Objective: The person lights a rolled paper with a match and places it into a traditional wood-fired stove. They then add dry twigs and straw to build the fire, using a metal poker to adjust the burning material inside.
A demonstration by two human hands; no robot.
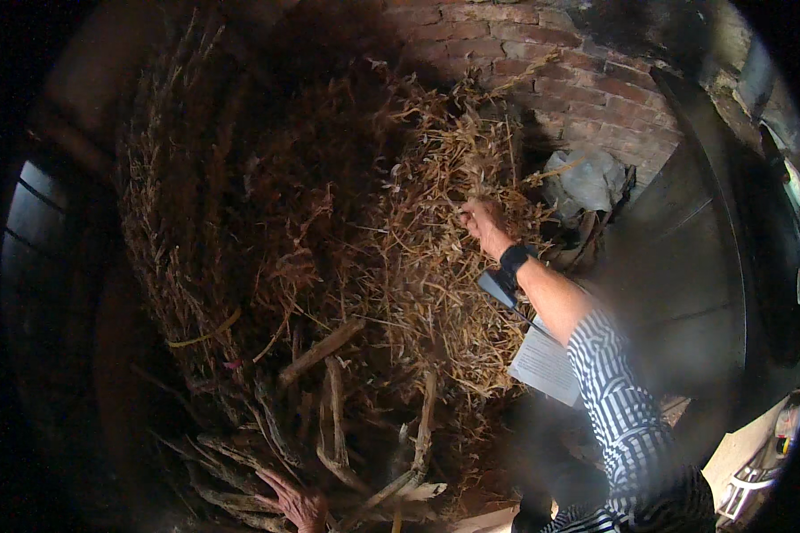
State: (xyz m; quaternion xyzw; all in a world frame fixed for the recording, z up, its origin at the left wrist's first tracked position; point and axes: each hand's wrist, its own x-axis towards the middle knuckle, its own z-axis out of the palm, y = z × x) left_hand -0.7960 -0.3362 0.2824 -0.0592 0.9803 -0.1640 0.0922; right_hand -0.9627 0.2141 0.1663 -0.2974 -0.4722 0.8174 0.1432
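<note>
My right hand (484, 225) is in the sunlit part of a heap of dry stalks and husks (433, 266). Its fingers are curled in around some of the pale stalks; the fingertips are partly lost among them. A black wrist strap (517, 256) with a grey device (497, 288) sits on that wrist. Low in the picture, my left hand (297, 503) lies with fingers spread against dry branches (233, 496). It appears to touch them without a grip. Thicker sticks (323, 352) rest at the heap's near side.
A brick wall (613, 86) stands behind the heap. To the right are a crumpled plastic bag (583, 180) and a large dark curved panel (680, 286). A printed sheet (547, 366) lies under my right forearm. Tall dry brushwood (167, 220) stands at the left, in deep shadow.
</note>
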